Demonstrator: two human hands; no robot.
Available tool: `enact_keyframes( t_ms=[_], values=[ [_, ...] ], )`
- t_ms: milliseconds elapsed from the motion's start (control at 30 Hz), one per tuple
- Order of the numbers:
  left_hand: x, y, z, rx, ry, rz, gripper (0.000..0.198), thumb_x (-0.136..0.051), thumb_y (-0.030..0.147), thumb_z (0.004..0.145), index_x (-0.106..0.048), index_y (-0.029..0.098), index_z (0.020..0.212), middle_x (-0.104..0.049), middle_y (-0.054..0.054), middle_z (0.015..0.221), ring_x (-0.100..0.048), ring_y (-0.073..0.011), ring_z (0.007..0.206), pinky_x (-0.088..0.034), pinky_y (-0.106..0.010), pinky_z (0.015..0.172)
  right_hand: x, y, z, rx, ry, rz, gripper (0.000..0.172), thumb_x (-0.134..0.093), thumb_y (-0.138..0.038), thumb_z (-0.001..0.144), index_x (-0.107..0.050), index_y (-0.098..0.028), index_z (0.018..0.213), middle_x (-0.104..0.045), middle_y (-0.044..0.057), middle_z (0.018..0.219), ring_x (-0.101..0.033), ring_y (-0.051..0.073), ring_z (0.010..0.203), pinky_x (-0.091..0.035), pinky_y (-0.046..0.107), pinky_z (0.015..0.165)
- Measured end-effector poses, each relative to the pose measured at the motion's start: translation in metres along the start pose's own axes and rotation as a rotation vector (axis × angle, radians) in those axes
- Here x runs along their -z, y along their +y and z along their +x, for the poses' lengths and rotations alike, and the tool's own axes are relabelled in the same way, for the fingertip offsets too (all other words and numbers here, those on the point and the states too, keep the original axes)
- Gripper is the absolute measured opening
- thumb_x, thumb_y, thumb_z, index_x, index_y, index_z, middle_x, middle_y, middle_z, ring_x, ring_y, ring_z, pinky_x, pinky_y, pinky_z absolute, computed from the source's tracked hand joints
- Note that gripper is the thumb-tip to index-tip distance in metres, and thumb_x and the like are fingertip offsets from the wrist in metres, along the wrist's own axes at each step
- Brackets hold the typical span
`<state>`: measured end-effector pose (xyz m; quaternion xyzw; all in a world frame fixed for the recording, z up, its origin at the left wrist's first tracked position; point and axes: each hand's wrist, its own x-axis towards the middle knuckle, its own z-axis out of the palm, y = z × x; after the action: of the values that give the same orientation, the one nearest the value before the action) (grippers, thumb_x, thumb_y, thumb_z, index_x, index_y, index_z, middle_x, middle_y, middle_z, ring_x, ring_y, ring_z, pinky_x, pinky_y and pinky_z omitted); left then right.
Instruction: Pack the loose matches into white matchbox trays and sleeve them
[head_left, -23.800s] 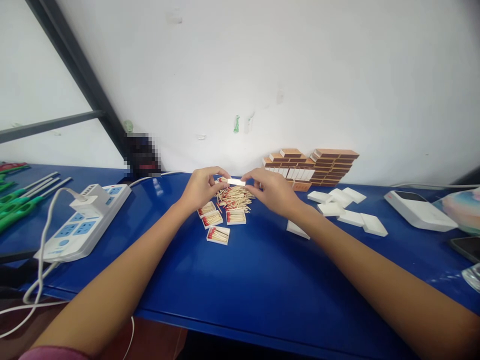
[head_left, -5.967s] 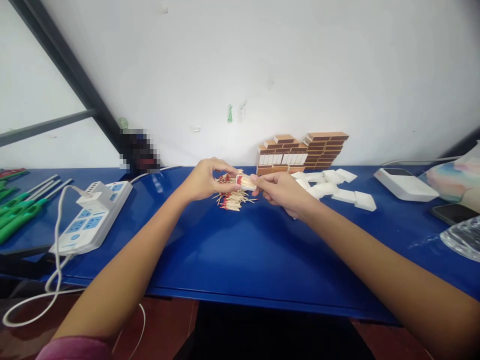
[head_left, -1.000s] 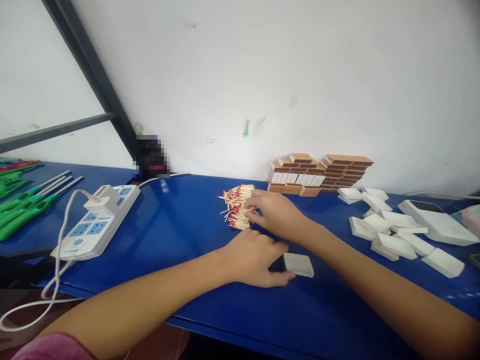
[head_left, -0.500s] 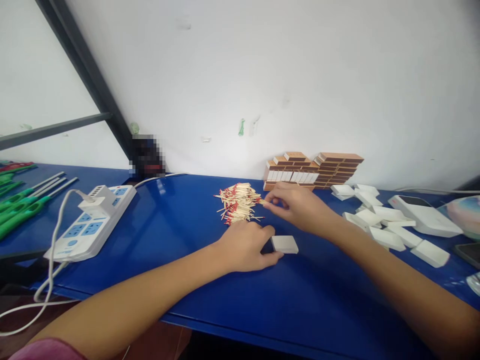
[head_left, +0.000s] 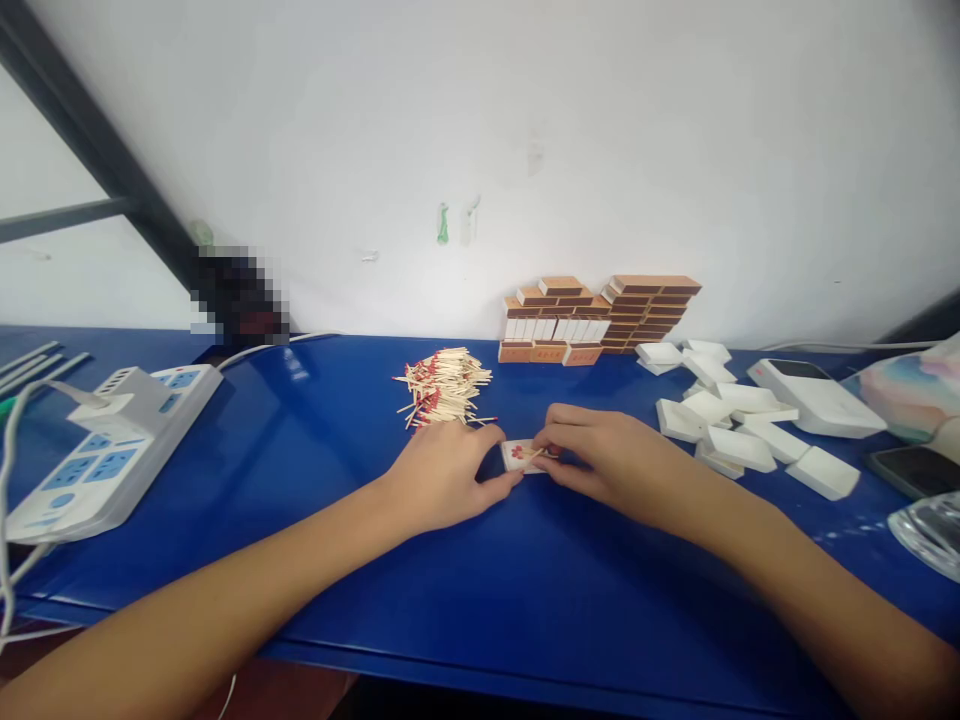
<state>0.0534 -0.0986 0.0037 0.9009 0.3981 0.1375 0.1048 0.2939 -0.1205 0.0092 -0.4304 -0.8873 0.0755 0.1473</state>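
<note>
Left hand [head_left: 442, 482], right hand [head_left: 604, 462] in pinch on match tray [head_left: 519, 456], well inside table [head_left: 525, 610] edge.

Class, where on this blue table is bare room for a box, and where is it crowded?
Bare: between power strip and match pile; the front between the forearms. Crowded: white trays at right, matchboxes by the wall, left hand and right hand around the small tray.

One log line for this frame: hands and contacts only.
left hand: grips matchbox tray | right hand: pinches matches at tray | match pile: behind, untouched | surface: blue table
</note>
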Motion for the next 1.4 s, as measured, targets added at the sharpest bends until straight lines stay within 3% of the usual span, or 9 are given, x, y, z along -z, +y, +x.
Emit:
enact_keyframes(
  t_ms=[400,667,967,1133,1267,1400],
  values=[
    [0.003,-0.005,0.002,-0.070,-0.005,0.004,0.034,-0.064,0.048,0.095,-0.073,0.019,0.111,-0.060,0.002,0.060,-0.058,-0.0151,0.053,-0.037,-0.027,0.053,-0.005,-0.005,0.000,-0.019,0.046,-0.021,0.018,-0.055,-0.026,0.103,-0.072,-0.022,0.105,-0.064,0.005,0.094,-0.063,0.016,0.072,-0.046,0.030,0.063],
    [0.002,-0.005,0.001,-0.072,-0.036,0.006,0.035,-0.063,0.050,0.096,-0.072,0.020,0.114,-0.065,0.000,0.067,-0.062,-0.0163,0.059,-0.036,-0.026,0.053,-0.003,-0.006,0.002,-0.029,0.068,0.055,0.016,-0.057,-0.025,0.103,-0.073,-0.022,0.103,-0.067,0.005,0.095,-0.065,0.017,0.076,-0.047,0.029,0.065],
    [0.006,-0.009,0.004,-0.027,0.062,0.076,0.038,-0.063,0.054,0.095,-0.074,0.025,0.117,-0.066,0.002,0.064,-0.060,-0.0152,0.056,-0.033,-0.026,0.055,-0.008,-0.006,0.006,-0.046,0.197,0.195,0.019,-0.058,-0.026,0.103,-0.075,-0.023,0.108,-0.068,0.006,0.098,-0.066,0.018,0.080,-0.051,0.031,0.071],
    [0.007,-0.011,0.004,-0.079,0.079,0.153,0.039,-0.065,0.052,0.095,-0.075,0.024,0.120,-0.073,-0.001,0.076,-0.069,-0.0188,0.069,-0.039,-0.027,0.058,-0.016,0.003,0.000,-0.048,0.215,0.199,0.019,-0.059,-0.029,0.102,-0.074,-0.023,0.111,-0.067,0.008,0.108,-0.064,0.016,0.075,-0.053,0.032,0.069],
    [0.007,-0.014,0.005,-0.075,0.055,0.132,0.041,-0.062,0.053,0.096,-0.074,0.024,0.123,-0.075,-0.002,0.080,-0.068,-0.0179,0.068,-0.038,-0.027,0.057,-0.019,0.007,-0.006,-0.045,0.206,0.263,0.019,-0.058,-0.028,0.103,-0.071,-0.024,0.116,-0.065,0.008,0.112,-0.058,0.012,0.067,-0.052,0.032,0.067],
    [0.006,-0.014,0.005,-0.046,-0.009,0.114,0.044,-0.059,0.054,0.097,-0.073,0.024,0.126,-0.070,-0.001,0.072,-0.065,-0.0175,0.061,-0.036,-0.027,0.055,-0.020,0.005,-0.007,-0.060,0.206,0.277,0.014,-0.059,-0.026,0.102,-0.072,-0.023,0.108,-0.065,0.007,0.109,-0.059,0.013,0.069,-0.051,0.030,0.066]
  ],
)
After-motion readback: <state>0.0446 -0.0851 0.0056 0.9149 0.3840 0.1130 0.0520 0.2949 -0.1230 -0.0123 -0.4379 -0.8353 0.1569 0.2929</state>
